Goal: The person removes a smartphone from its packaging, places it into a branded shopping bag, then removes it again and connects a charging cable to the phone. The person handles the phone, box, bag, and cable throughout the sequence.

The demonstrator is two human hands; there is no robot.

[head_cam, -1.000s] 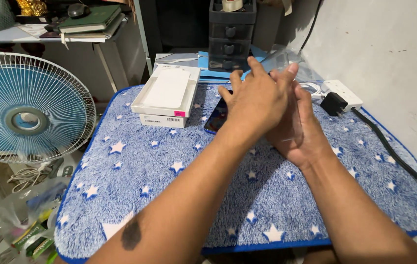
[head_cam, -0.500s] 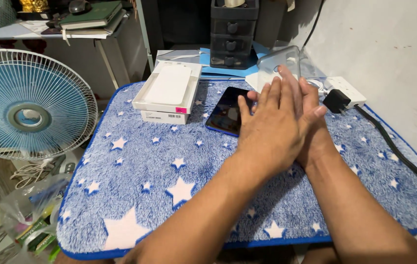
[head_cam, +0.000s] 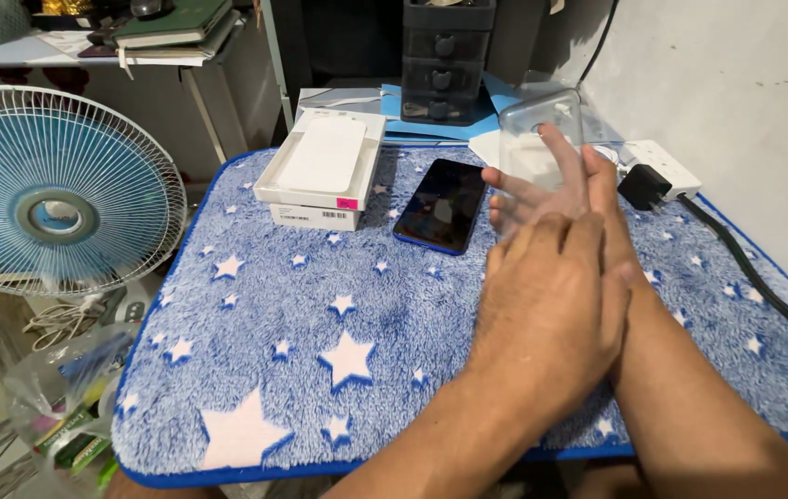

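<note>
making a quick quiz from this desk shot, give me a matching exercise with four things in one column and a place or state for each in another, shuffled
Things:
1. clear soft plastic phone case
2. dark glossy smartphone
3. white open cardboard box
4. black plug adapter

Places or states:
A. plugged into the white power strip
B. lying flat on the blue star-patterned fleece mat
C. held up by the right hand
D. at the mat's far left corner, near the fan

Pairs: 1-C, 2-B, 3-D, 4-A
</note>
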